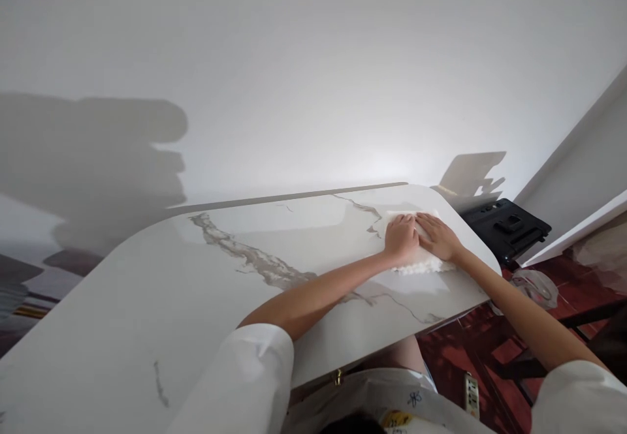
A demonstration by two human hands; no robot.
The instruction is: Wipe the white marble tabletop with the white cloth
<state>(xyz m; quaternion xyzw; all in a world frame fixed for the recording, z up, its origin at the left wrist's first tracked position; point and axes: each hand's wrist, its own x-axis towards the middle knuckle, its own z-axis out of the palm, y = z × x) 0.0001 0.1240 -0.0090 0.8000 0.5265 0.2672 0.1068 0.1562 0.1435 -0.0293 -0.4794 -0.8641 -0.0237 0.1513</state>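
Observation:
A white, fluffy-textured cloth (425, 265) lies spread on the right part of a white marble-patterned tabletop (235, 303). My left hand (401, 238) presses down on the cloth's left half, fingers together and pointing away from me. Beside it, my right hand (438, 237) rests flat on the same cloth with its fingers stretched toward the left hand, the fingertips close to it or touching. Both palms face down, and whatever part of the cloth is under them is hidden.
A white wall (313, 81) runs along the table's far edge. Right of the table stands a black hard case (509, 225). A clear plastic container (536, 287) and a power strip (471, 395) are on the red floor (450, 356), near dark furniture legs.

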